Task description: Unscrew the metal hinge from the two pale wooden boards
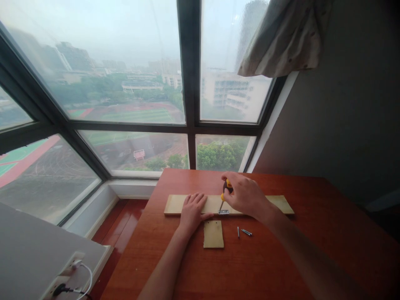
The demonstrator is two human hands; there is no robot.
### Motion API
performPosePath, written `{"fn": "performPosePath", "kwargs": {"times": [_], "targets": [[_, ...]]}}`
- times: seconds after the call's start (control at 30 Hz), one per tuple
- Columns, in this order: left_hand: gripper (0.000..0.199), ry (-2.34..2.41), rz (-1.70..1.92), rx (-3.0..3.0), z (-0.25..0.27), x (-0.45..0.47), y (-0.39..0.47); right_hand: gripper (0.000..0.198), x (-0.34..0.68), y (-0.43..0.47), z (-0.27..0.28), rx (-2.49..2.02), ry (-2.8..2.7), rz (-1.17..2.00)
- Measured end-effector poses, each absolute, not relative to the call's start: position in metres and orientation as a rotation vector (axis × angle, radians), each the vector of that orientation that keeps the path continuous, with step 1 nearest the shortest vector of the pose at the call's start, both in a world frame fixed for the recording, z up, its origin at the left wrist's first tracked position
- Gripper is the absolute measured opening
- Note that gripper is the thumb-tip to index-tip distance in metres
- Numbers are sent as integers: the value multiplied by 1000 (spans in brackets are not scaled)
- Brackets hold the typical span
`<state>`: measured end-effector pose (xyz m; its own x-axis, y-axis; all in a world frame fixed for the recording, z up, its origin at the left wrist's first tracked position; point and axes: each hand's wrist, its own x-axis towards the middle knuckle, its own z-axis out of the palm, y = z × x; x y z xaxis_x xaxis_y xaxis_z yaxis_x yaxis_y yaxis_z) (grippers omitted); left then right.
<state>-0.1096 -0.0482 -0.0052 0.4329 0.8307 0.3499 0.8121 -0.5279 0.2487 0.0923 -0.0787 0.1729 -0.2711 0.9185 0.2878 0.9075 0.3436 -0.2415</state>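
A long pale wooden board (175, 205) lies crosswise on the table. My left hand (193, 212) rests flat on it, fingers spread, thumb along its near edge. In my right hand (245, 193) is a screwdriver (223, 196) with a yellow and black handle, held tilted with the shaft pointing down. Its tip meets the left end of a small metal hinge or bracket (224, 212) at the board's near edge; whether a screw sits under the tip is too small to tell. Just nearer lies a small wooden piece (213, 234) with two holes along its far edge.
Several loose screws (246, 232) lie on the reddish-brown table (265, 266), right of the small wooden piece. Large windows (131, 83) stand beyond the table, with a curtain (284, 37) at upper right. Plugged-in cables (89, 275) hang from a wall socket at lower left.
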Motion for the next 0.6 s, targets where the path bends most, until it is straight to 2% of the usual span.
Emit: {"fn": "performPosePath", "kwargs": {"times": [0.07, 0.2, 0.37, 0.5, 0.6], "targets": [[61, 1502, 672, 2620, -4, -110, -48, 36, 92, -80, 174, -1597, -2254, 34], [62, 1491, 679, 2620, -4, -110, -49, 24, 91, -80, 176, -1663, -2246, -11], [64, 1486, 700, 2615, -4, -111, -49, 20, 91, -77, 174, -1700, -2227, -18], [64, 1492, 690, 2615, -4, -111, -49, 43, 95, -80, 174, -1614, -2284, 25], [63, 1493, 694, 2619, -4, -111, -49, 40, 94, -80, 176, -1614, -2303, 19]]}}
